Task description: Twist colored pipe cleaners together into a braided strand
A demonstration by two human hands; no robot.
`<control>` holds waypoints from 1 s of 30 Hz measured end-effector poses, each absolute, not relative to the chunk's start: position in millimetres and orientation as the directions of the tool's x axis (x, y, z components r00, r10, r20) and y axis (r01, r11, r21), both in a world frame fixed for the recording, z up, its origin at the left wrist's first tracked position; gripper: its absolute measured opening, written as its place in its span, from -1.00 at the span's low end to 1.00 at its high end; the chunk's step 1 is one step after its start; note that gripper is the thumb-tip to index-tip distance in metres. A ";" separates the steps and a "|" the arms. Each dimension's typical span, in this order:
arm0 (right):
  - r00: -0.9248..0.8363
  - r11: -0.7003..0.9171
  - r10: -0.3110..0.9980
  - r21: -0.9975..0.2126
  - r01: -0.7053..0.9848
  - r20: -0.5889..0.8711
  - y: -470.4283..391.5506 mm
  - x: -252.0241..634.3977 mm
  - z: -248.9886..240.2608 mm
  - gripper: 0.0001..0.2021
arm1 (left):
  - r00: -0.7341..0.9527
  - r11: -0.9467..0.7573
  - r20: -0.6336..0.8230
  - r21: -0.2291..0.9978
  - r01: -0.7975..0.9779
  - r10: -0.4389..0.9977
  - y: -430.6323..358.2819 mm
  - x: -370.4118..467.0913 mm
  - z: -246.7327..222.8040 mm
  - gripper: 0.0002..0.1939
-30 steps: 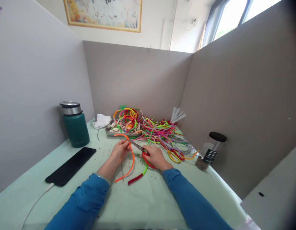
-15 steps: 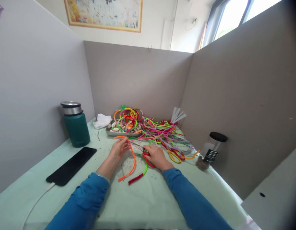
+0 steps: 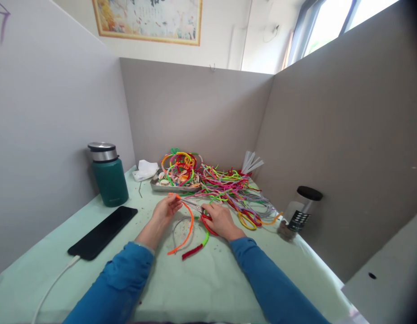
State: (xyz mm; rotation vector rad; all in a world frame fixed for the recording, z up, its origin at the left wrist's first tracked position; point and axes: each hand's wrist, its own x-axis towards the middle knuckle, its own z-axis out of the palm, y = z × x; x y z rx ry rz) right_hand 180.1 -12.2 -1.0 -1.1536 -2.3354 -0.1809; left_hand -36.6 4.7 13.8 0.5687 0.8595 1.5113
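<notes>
My left hand (image 3: 166, 209) pinches an orange pipe cleaner (image 3: 191, 225) near its upper end. The rest of it curves down to the tablecloth. Around the red handles of a pair of scissors (image 3: 191, 205), my right hand (image 3: 220, 219) is closed. The blades point left, their tips close to the orange pipe cleaner by my left fingers; whether they touch it I cannot tell. Below the hands lies a headband (image 3: 174, 231), grey and bare on the left. Green and dark red pipe cleaner (image 3: 193, 252) covers its right side, partly hidden by my right hand.
A metal tray (image 3: 174, 188) of wood slices and colourful wrapped hoops stands at the back. Beside it spreads a heap of pipe cleaners (image 3: 225, 184) with white sticks (image 3: 251, 163). A green bottle (image 3: 110, 180) and phone (image 3: 103, 233) are left, a clear jar (image 3: 298, 216) right. Partitions surround the table.
My left fingers have shifted slightly along the orange pipe cleaner, and less of its upper end sticks out to the left. My right hand stays on the scissors. The view has moved slightly.
</notes>
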 end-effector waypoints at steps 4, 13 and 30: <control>-0.496 0.632 0.697 -0.118 0.766 0.518 -13.0 180.0 -0.1 -0.60 | -0.118 0.029 -0.133 0.776 -0.630 0.984 3.9 -35.8 14.9 -0.98; -0.503 0.644 0.692 -0.128 0.754 0.518 -11.4 180.6 -2.2 -0.60 | -0.103 0.036 -0.135 0.758 -0.652 0.985 4.2 -35.6 15.4 -0.95; -0.482 0.611 0.695 -0.085 0.787 0.533 -15.6 177.7 1.1 -0.61 | -0.111 -0.011 -0.080 0.764 -0.645 0.991 3.0 -35.4 16.0 -0.94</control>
